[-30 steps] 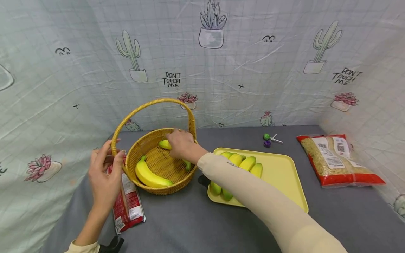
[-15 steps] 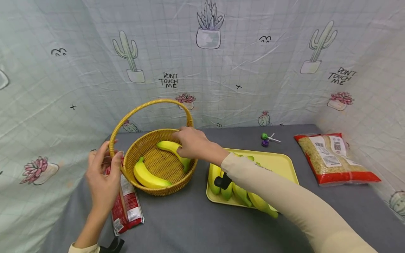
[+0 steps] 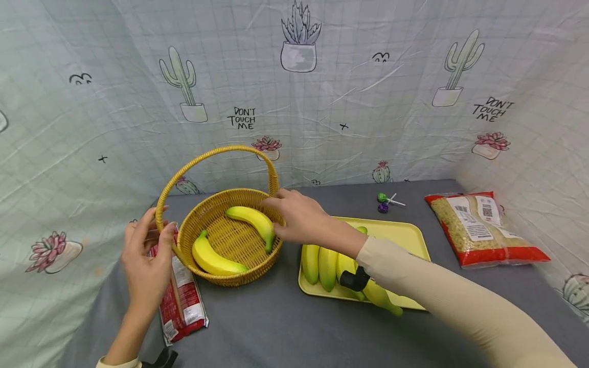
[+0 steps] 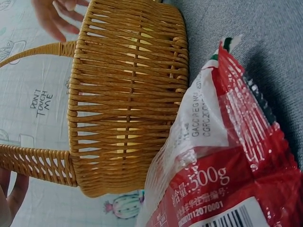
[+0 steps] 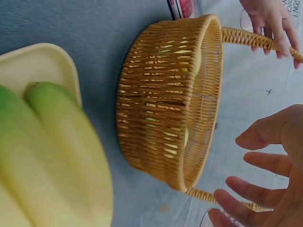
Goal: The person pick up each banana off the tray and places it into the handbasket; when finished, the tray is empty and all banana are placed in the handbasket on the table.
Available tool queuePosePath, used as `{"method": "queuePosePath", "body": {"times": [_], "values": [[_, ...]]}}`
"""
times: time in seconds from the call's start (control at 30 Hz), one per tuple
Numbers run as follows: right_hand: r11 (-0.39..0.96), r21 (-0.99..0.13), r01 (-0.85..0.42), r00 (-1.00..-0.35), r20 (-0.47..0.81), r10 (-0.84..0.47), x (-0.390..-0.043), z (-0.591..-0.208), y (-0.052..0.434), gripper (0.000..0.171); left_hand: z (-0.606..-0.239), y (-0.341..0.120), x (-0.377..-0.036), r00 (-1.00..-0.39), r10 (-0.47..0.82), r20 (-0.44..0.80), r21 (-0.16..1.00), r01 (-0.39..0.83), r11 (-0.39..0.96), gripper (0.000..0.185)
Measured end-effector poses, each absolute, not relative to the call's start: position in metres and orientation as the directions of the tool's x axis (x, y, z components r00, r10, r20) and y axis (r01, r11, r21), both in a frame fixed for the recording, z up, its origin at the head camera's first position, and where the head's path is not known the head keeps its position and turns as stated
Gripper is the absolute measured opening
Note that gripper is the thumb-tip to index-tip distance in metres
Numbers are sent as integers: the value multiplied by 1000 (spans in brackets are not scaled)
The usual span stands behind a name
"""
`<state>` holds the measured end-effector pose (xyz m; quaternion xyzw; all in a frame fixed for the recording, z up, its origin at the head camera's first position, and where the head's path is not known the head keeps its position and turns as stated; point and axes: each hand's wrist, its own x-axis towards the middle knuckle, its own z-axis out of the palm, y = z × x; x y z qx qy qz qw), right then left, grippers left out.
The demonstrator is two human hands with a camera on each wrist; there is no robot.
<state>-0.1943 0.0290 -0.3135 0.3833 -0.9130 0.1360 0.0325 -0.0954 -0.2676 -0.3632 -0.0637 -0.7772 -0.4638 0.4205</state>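
A woven yellow basket [image 3: 202,209] with a tall hoop handle [image 3: 216,151] stands on the grey table. Two yellow bananas lie in it, one near the front [image 3: 212,258] and one at the back [image 3: 252,219]. My left hand [image 3: 148,249] holds the handle's left foot between thumb and fingers; the right wrist view shows the left hand [image 5: 267,21] on the handle [image 5: 246,38]. My right hand [image 3: 294,217] hovers open over the basket's right rim, fingers spread and holding nothing. Seen from the wrist, the right hand [image 5: 258,163] is just off the basket [image 5: 165,104].
A yellow tray [image 3: 407,235] right of the basket holds a bunch of greenish bananas [image 3: 322,260]. A red packet [image 3: 181,291] lies under my left hand beside the basket. A bag of grain [image 3: 483,230] and two lollipops [image 3: 384,202] lie at the back right. Cloth walls enclose the table.
My right hand let go of the second banana, which now lies in the basket, and drew back to the right rim. The left hand stayed on the handle.
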Motion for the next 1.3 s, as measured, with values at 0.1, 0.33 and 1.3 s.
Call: {"method": "queuePosePath", "body": {"times": [0.1,0.33,1.3], "values": [[676,-239,-697,-715,177,-676,-189,-315,42,51,-354,-259,-89,-630,-294,719,663,494,562,41],[682,-250,-687,-726,211,-654,-182,-319,68,50,-344,-250,-84,-618,-299,727,656,499,565,37],[824,-262,-503,-861,233,-452,-156,-356,136,60,-345,-250,-82,-620,-288,730,653,508,562,38]]}}
